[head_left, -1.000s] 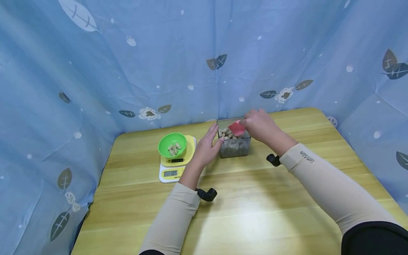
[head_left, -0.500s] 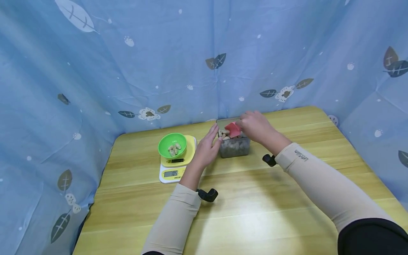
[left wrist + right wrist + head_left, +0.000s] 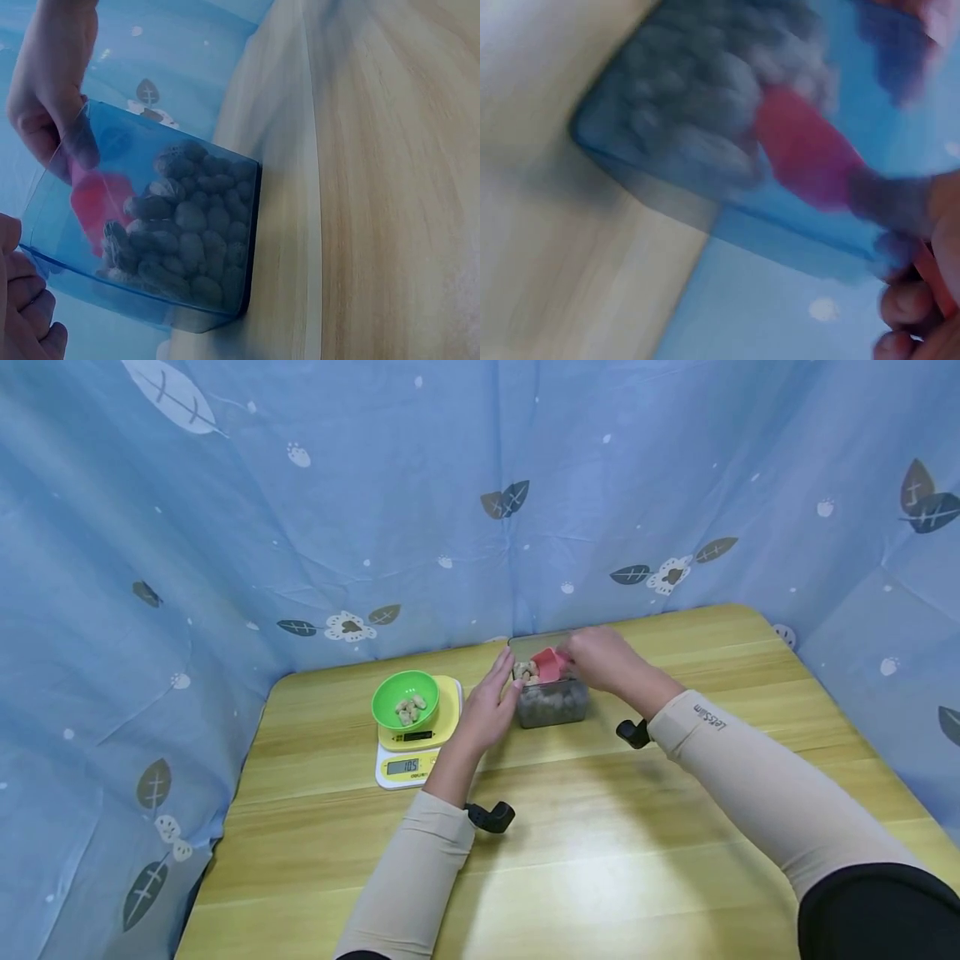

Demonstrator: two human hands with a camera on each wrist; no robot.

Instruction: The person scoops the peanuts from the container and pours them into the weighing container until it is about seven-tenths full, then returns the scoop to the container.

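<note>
Your right hand (image 3: 602, 658) grips the pink scoop (image 3: 550, 665), its head inside the translucent container (image 3: 553, 720), against the peanuts (image 3: 191, 247). Your left hand (image 3: 486, 710) lies at the container's left side, fingers extended, thumb apart. Left of the container, past that hand, a green bowl (image 3: 386, 703) with a smaller portion (image 3: 409, 711) stands on the scale (image 3: 450, 706).

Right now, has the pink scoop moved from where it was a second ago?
Yes, slightly left: in the head view, the pink scoop has shifted within the tinted container, toward the green bowl.
</note>
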